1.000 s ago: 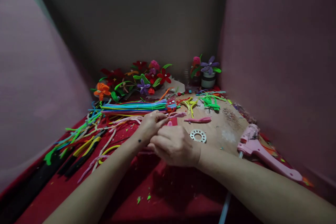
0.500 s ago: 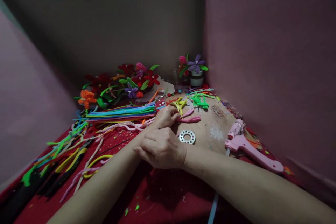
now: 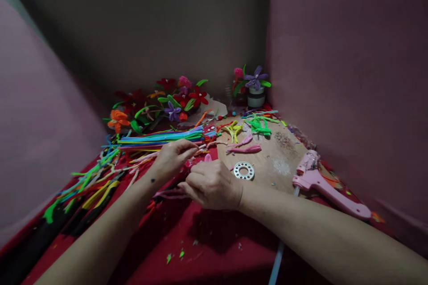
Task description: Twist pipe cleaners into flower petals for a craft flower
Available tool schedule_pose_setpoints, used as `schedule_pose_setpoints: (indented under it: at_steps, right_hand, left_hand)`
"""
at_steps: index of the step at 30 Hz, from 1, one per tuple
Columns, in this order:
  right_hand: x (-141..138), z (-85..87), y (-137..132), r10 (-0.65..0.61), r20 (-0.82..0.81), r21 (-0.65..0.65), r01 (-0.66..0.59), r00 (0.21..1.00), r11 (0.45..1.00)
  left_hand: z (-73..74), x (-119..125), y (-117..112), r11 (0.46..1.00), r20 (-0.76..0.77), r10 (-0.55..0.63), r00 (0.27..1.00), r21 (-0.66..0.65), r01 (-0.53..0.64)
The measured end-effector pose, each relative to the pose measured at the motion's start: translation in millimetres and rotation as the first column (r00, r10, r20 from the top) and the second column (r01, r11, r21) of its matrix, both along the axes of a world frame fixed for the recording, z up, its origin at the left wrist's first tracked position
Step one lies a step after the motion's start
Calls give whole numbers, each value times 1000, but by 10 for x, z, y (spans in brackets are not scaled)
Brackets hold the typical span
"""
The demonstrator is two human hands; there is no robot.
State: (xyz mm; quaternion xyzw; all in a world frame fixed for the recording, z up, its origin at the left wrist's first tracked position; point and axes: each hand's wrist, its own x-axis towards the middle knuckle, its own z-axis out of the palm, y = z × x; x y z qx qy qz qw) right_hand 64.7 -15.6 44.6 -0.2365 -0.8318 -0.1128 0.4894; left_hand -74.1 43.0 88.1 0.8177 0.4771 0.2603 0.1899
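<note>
My left hand point(image 3: 175, 156) reaches over the fuzzy pipe cleaners, its thumb and fingers pinched at a pale pink pipe cleaner point(image 3: 217, 143). Nearer to me, my right hand point(image 3: 214, 185) is closed, back of the hand up. A bit of pink pipe cleaner point(image 3: 207, 158) shows just past its fingers, and a pink strand point(image 3: 172, 194) runs out to the left; the grip itself is hidden. Two looped pink pieces point(image 3: 245, 148) lie on a wooden board point(image 3: 264, 164), beside a round metal disc with holes point(image 3: 244, 171).
A pink glue gun point(image 3: 329, 187) rests at the right. Yellow-handled pliers point(image 3: 100, 198) lie left by loose pipe cleaners. Behind are a bundle of coloured pipe cleaners point(image 3: 160, 137), yellow pieces point(image 3: 234, 131), green pieces point(image 3: 260, 125), fuzzy flowers point(image 3: 172, 110) and a small flower pot point(image 3: 256, 97).
My left hand has drawn back leftward from the pink pieces on the board to the pipe cleaners. My right hand stays closed nearly in place. The view has shifted slightly left.
</note>
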Motion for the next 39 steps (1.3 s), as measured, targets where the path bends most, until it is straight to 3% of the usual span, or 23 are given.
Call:
schedule_pose_setpoints:
  at_steps: [3, 6, 10, 13, 16, 19, 22, 24, 28, 34, 37, 39]
  right_hand:
    - [29, 9, 19, 20, -97, -137, -34, 995, 990]
    - [62, 33, 47, -1, -277, -317, -90, 961, 944]
    - [81, 74, 69, -56, -444, -515, -203, 894, 833]
    - [83, 122, 75, -141, -538, -642, -295, 831, 708]
    - [113, 189, 119, -249, -670, -700, -482, 700, 527]
    - [188, 269, 203, -381, -776, -624, -701, 503, 346]
    - [267, 344, 267, -477, -796, -533, -804, 372, 262]
    - [294, 377, 279, -503, -800, -498, -830, 328, 251]
    - [293, 391, 267, -524, -802, -467, -849, 288, 247]
    - [289, 325, 309, -527, -784, -523, -805, 327, 279]
    - [267, 273, 294, -462, -771, -610, -717, 438, 339]
    - [232, 245, 252, -360, -690, -722, -557, 628, 410]
  left_hand:
    - [10, -265, -77, 996, 61, 88, 994, -30, -86]
    - [1, -498, -123, 981, 118, 152, 981, -142, -135]
    - [18, -751, -143, 956, 212, 82, 974, -292, -17]
    - [92, -873, -159, 941, 181, -28, 983, -326, 87]
    - [160, -899, -198, 899, -25, -214, 976, -397, 187]
    - [139, -834, -238, 856, -218, -379, 899, -451, 252]
    - [53, -756, -252, 887, -365, -406, 838, -379, 265]
    - [7, -735, -243, 907, -402, -392, 827, -317, 276]
    - [-3, -780, -203, 951, -388, -297, 873, -203, 233]
    - [-40, -886, -116, 989, -206, -148, 967, -31, 144]
    - [-104, -905, -75, 999, -198, -45, 979, 15, 48]
    - [-132, -905, -61, 999, -223, -16, 975, 47, 28]
